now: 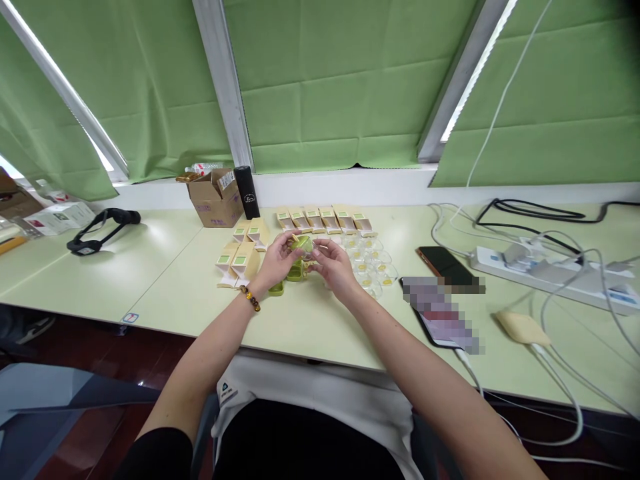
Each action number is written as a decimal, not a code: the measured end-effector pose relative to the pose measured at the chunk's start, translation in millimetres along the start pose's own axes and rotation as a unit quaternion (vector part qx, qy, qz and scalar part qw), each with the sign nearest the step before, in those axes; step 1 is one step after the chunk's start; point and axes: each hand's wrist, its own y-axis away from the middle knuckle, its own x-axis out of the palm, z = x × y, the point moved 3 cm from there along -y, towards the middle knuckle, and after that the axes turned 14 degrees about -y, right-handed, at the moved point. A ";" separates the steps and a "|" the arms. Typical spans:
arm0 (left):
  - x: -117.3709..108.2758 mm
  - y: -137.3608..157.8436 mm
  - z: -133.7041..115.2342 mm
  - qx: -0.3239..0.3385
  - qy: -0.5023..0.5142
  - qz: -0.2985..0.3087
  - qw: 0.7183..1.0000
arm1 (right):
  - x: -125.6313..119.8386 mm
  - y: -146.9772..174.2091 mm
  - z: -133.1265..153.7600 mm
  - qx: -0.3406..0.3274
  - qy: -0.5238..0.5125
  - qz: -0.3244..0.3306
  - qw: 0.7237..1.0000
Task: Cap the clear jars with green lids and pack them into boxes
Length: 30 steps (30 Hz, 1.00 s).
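Note:
Both of my hands meet above the table around a small green piece with clear plastic about it (303,245); its exact kind is too small to tell. My left hand (278,261) is closed on its left side, wearing a beaded bracelet. At the right, my right hand (334,264) pinches the clear edge with thumb and fingers. Beneath the hands lie green pieces (277,289), partly hidden by them. Several clear plastic cases with yellow spots (371,265) lie in rows just right of my right hand. Small cream boxes with green labels (246,261) lie beside my left hand.
More cream boxes (327,219) form a row behind my hands. A cardboard box (215,198) and black cylinder (247,192) stand at the back. Two phones (435,313), a power strip (555,277) and loose cables are right; a black headset (103,230) lies left.

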 end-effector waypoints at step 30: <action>6.9 21.2 -25.0 0.096 -0.260 0.300 0.913 | -27.9 -12.3 27.4 -0.161 0.150 -0.125 0.967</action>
